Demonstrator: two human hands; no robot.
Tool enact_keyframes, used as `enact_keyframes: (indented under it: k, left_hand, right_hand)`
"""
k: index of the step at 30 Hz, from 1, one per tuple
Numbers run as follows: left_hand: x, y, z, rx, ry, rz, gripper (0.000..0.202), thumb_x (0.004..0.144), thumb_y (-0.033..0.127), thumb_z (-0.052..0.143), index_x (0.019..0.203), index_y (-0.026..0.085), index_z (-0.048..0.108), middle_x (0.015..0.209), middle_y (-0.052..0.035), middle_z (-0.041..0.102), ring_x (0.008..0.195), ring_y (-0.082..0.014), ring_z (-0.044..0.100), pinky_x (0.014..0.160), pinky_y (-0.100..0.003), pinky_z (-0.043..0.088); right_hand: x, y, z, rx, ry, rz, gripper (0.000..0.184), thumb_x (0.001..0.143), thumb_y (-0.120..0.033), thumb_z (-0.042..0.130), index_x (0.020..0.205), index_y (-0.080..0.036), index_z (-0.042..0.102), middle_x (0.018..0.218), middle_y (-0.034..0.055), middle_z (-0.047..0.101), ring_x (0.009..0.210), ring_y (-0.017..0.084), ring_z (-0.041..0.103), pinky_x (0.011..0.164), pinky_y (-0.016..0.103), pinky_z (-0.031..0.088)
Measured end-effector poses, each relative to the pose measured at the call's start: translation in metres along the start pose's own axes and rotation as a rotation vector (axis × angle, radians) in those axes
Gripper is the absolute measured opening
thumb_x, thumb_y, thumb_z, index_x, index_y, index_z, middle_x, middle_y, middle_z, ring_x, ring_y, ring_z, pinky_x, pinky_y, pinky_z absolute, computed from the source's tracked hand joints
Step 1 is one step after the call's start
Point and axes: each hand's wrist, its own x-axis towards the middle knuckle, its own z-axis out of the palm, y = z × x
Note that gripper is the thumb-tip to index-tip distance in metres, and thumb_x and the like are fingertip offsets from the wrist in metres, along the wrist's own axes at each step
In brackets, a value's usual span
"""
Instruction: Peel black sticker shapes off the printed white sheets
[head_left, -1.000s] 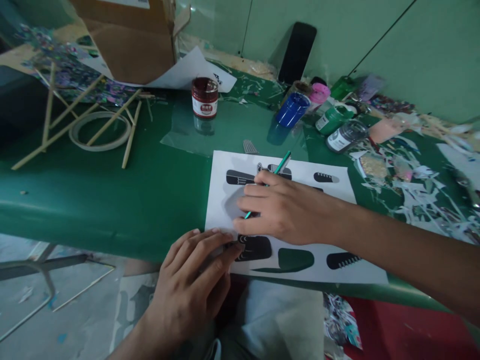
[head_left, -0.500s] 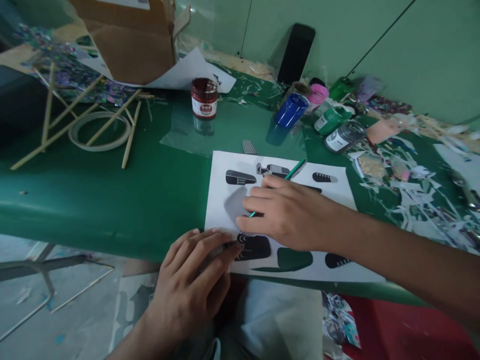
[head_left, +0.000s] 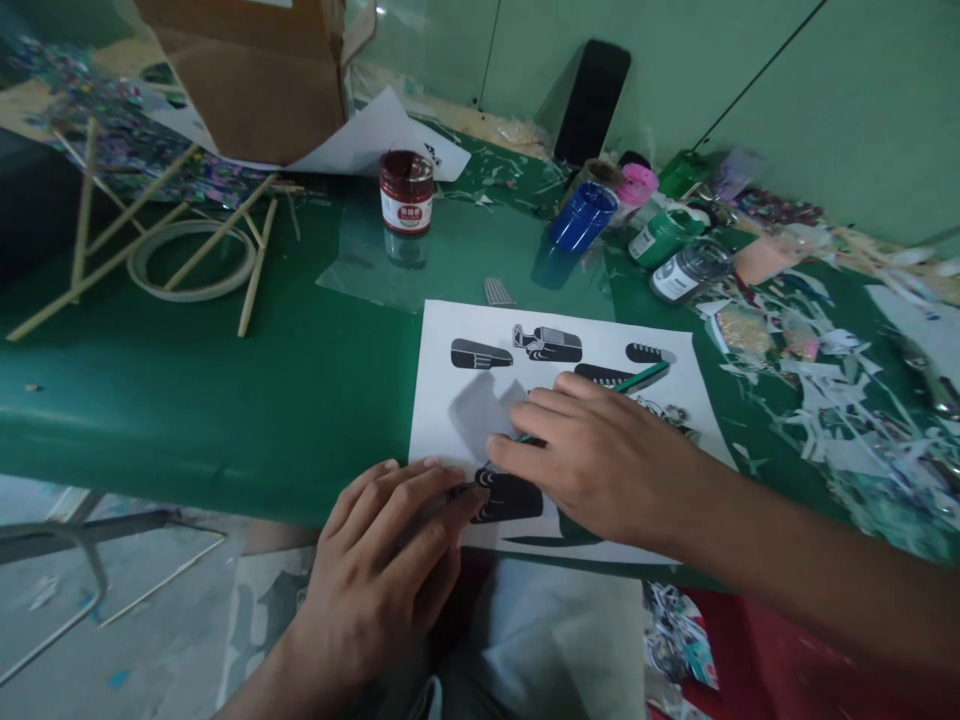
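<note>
1. Fingers of the right hand (head_left: pixel 600 460) pinch a thin green tool (head_left: pixel 641 377), its tip down near a black printed shape (head_left: pixel 510 495) at the sheet's near edge.
2. Left hand (head_left: pixel 382 560) lies flat, fingers narrowly spread, pressing the white paper sheet (head_left: pixel 442 400) at the edge of the table (head_left: pixel 225 400).
3. By my judgement the work is partway: one green-showing shape (head_left: pixel 562 530) beside the hand looks cut or painted, while several black shapes remain untouched.
4. Paper is matte; the table cover is smooth, glossy green; paint jars (head_left: pixel 405 190) and scraps (head_left: pixel 825 400) sit beyond.
</note>
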Motion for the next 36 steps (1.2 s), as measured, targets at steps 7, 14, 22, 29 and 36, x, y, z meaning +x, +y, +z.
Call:
enact_keyframes:
  k: [7, 14, 22, 29, 36]
  left_hand:
    - [0.001, 0.001, 0.000, 0.005, 0.011, -0.001, 0.027, 0.084, 0.007, 0.054, 0.106, 0.021, 0.064, 0.108, -0.0049, 0.069, 0.104, -0.0184, 0.061, 0.095, -0.036, 0.043]
    - [0.010, 0.007, 0.000, 0.049, 0.037, -0.078, 0.018, 0.084, 0.012, 0.059, 0.097, 0.024, 0.064, 0.099, -0.0011, 0.070, 0.090, -0.0185, 0.059, 0.081, -0.035, 0.042]
    - [0.027, 0.021, 0.008, 0.062, 0.152, -0.139, 0.011, 0.083, 0.014, 0.061, 0.078, 0.023, 0.059, 0.081, 0.0017, 0.069, 0.073, -0.0173, 0.053, 0.068, -0.035, 0.035]
    - [0.019, 0.031, 0.015, -0.032, 0.232, -0.066, 0.017, 0.082, 0.008, 0.058, 0.074, 0.022, 0.055, 0.076, 0.0011, 0.065, 0.071, -0.0151, 0.052, 0.066, -0.033, 0.036]
    - [0.017, 0.038, 0.017, 0.026, 0.227, -0.048, 0.018, 0.082, 0.007, 0.059, 0.070, 0.021, 0.054, 0.076, 0.0005, 0.065, 0.071, -0.0155, 0.051, 0.065, -0.032, 0.035]
  right_hand:
    - [-0.002, -0.001, 0.000, 0.032, 0.010, 0.060, 0.027, 0.085, -0.003, 0.038, 0.086, -0.019, 0.061, 0.073, 0.0031, 0.055, 0.068, 0.017, 0.046, 0.068, 0.032, 0.031]
    - [-0.031, -0.017, -0.019, 0.210, 0.194, 0.655, 0.019, 0.093, -0.034, 0.046, 0.096, -0.019, 0.058, 0.090, 0.0055, 0.067, 0.071, 0.018, 0.061, 0.060, 0.028, 0.041]
    - [-0.049, -0.079, 0.003, 0.747, 0.285, 1.158, 0.037, 0.090, -0.053, 0.043, 0.082, -0.024, 0.064, 0.069, 0.0027, 0.069, 0.060, 0.018, 0.066, 0.049, 0.025, 0.045]
    - [-0.036, -0.086, 0.006, 0.813, 0.344, 1.210, 0.043, 0.086, -0.059, 0.046, 0.068, -0.022, 0.056, 0.056, 0.0020, 0.061, 0.050, 0.016, 0.057, 0.045, 0.025, 0.037]
    - [-0.029, -0.094, 0.007, 0.792, 0.400, 1.179, 0.032, 0.086, -0.047, 0.051, 0.067, -0.022, 0.051, 0.052, -0.0021, 0.055, 0.045, 0.013, 0.050, 0.044, 0.023, 0.034]
